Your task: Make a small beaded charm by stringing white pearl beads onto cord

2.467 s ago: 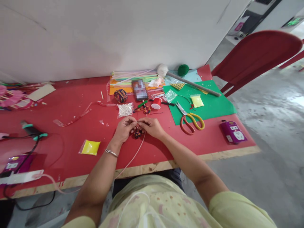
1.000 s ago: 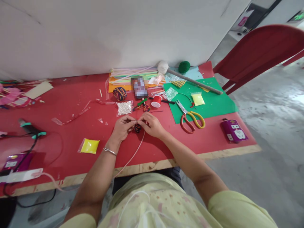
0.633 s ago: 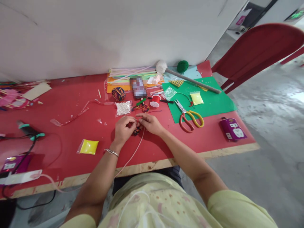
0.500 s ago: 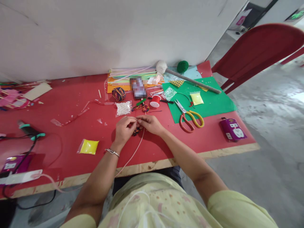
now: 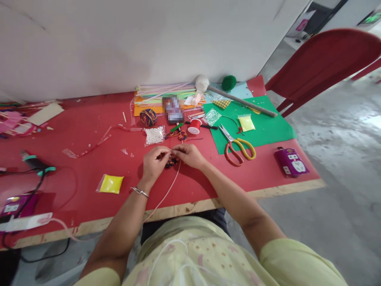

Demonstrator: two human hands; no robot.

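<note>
My left hand (image 5: 154, 162) and my right hand (image 5: 187, 155) meet above the red tabletop, thumbs and forefingers pinched close together. Between and below their fingertips shows a small dark piece of multicoloured yarn (image 5: 170, 163); the exact point of the grip is hidden. A thin pink cable (image 5: 167, 193) runs from beside my right fingers down over the table edge. Just beyond the hands lie a small ring of multicoloured yarn (image 5: 182, 136), a bag of white beads (image 5: 154, 135), a ball of multicoloured yarn (image 5: 148, 117) and a spool of red thread (image 5: 194, 126).
Scissors (image 5: 237, 146) lie to the right, partly on a green sheet (image 5: 262, 129). A purple power socket (image 5: 291, 162) sits near the right end. On the left are a yellow packet (image 5: 111, 184) and a glue gun (image 5: 37, 163) with its cord. A phone (image 5: 174, 109) stands behind.
My left hand has shifted very slightly to the left, and a little more of the dark yarn shows between the hands. Everything else looks the same.
</note>
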